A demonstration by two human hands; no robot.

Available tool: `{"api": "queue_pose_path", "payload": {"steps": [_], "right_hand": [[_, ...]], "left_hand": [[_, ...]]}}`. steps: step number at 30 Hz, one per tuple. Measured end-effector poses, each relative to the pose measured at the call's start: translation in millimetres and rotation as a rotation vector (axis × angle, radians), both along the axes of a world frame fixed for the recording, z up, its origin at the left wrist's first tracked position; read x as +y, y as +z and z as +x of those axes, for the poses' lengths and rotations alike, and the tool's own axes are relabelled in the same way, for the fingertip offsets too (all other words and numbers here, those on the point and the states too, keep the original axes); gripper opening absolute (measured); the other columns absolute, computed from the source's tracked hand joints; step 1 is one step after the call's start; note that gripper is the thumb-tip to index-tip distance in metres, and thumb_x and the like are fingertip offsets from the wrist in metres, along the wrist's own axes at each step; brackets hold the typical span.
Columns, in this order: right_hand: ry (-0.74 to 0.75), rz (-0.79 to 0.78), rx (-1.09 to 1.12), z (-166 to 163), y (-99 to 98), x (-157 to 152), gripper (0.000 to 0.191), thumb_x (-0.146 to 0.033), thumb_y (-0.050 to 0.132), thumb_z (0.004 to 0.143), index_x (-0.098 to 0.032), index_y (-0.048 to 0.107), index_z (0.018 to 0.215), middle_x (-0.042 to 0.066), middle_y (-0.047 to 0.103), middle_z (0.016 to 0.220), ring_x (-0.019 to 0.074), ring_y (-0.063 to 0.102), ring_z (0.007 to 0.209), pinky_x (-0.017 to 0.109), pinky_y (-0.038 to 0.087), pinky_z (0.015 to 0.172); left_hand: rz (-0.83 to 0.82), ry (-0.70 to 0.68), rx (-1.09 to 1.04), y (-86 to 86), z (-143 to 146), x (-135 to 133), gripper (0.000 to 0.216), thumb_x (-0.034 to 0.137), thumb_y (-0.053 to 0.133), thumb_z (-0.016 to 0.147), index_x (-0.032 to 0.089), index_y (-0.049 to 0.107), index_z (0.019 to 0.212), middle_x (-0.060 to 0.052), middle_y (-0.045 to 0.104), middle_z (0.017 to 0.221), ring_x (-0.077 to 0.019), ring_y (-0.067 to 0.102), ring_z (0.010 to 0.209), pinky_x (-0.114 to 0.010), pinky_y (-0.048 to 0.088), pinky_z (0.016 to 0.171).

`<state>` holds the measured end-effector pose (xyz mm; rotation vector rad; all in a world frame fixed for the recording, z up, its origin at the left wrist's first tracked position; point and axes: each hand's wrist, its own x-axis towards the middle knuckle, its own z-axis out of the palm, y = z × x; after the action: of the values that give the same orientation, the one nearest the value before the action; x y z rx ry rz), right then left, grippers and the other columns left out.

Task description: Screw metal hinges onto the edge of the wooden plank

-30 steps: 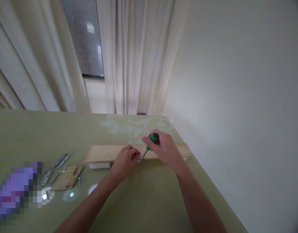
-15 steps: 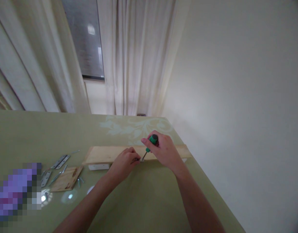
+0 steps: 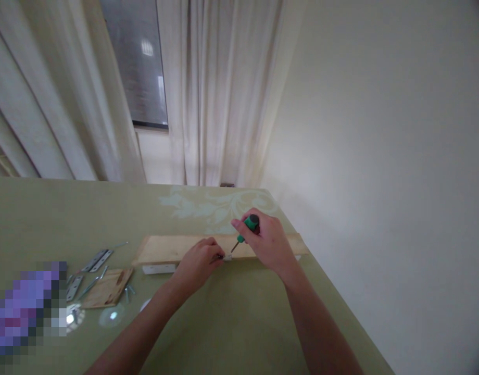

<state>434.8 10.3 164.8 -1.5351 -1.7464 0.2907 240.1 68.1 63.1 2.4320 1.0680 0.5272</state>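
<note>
A long pale wooden board (image 3: 165,249) lies across the table, raised on white blocks (image 3: 159,269). At its front edge my left hand (image 3: 200,262) is closed, its thumb and fingers pinching a small metal hinge (image 3: 227,257), mostly hidden by the fingers. My right hand (image 3: 268,239) is wrapped round the green and black handle of a screwdriver (image 3: 250,225). The screwdriver leans to the right, its tip down by the exposed part of the hinge; whether it touches cannot be made out.
Left of the board are loose hinges (image 3: 98,260), several screws (image 3: 127,295) and a small wooden piece (image 3: 106,288). A blurred purple object (image 3: 24,307) lies further left. The green table (image 3: 224,323) ends at a wall on the right; curtains (image 3: 208,94) hang behind.
My right hand and the screwdriver have shifted slightly to the right, and the tip has moved a little up, baring more of the hinge. My left hand stays put.
</note>
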Motion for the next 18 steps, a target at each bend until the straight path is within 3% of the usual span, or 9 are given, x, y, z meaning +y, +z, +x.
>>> {"api": "queue_pose_path", "payload": {"steps": [18], "right_hand": [[-0.044, 0.030, -0.059, -2.2, -3.3, 2.4, 0.036, -0.054, 0.065, 0.098, -0.023, 0.061, 0.079, -0.005, 0.057, 0.064, 0.0133, 0.048, 0.058, 0.028, 0.033, 0.060]], "left_hand": [[-0.019, 0.031, -0.034, -2.4, -0.2, 1.5, 0.013, 0.013, 0.068, 0.090, 0.018, 0.079, 0.095, -0.007, 0.071, 0.100, -0.0222, 0.066, 0.096, -0.033, 0.049, 0.087]]}}
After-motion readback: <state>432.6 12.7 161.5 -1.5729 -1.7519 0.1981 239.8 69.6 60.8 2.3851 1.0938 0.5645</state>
